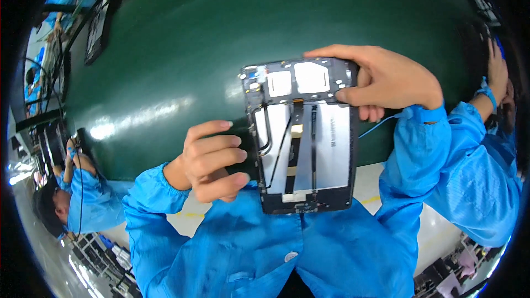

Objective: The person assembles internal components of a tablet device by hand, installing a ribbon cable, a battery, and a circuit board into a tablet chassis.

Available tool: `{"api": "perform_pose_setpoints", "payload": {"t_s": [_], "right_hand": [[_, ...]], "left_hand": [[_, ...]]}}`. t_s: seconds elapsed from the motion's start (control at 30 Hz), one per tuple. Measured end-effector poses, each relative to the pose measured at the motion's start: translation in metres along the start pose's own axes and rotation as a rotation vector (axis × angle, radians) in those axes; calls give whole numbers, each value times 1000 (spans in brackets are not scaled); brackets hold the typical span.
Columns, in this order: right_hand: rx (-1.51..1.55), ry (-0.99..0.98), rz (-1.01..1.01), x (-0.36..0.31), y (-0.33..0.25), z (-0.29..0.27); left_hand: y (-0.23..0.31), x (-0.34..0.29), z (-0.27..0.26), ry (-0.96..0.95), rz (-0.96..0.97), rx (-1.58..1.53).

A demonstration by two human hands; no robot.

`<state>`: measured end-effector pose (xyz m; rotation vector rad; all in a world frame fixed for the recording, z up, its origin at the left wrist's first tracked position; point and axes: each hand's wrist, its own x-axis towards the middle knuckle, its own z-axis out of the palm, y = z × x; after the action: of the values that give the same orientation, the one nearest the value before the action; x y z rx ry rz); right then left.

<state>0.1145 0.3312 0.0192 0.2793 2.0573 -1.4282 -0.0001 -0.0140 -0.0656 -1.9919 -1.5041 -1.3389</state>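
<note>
An opened tablet (332,154), its inner side turned up, is held in front of my chest over the near edge of the green table. Metal shields, a circuit board, dark flex cables and a silvery panel show inside its black frame. My right hand (386,80) grips the upper right corner, thumb on the inner face and fingers around the far edge and behind. Just left of the tablet, my left hand (212,160) has its fingers apart and half bent, with nothing seen in them. A blue cord (378,125) runs from my right wrist.
The green table (210,33) stretches out ahead. A dark flat device (97,27) lies at its far left. To my right sits a co-worker in a blue smock (475,176), a hand (497,72) at the table's right side. Another person (83,198) sits at the left.
</note>
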Motion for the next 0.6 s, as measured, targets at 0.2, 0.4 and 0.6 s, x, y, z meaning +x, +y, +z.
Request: {"api": "perform_pose_setpoints", "payload": {"t_s": [0.2,0.4,0.6], "right_hand": [[-240,384,-324,-2,11,-3],[-435,433,-773,26,-13,43],[-601,315,-837,31,-21,90]], "left_hand": [[7,10,-15,-340,120,59],[14,8,-6,-384,333,-19],[16,11,-1,-334,260,-100]]}}
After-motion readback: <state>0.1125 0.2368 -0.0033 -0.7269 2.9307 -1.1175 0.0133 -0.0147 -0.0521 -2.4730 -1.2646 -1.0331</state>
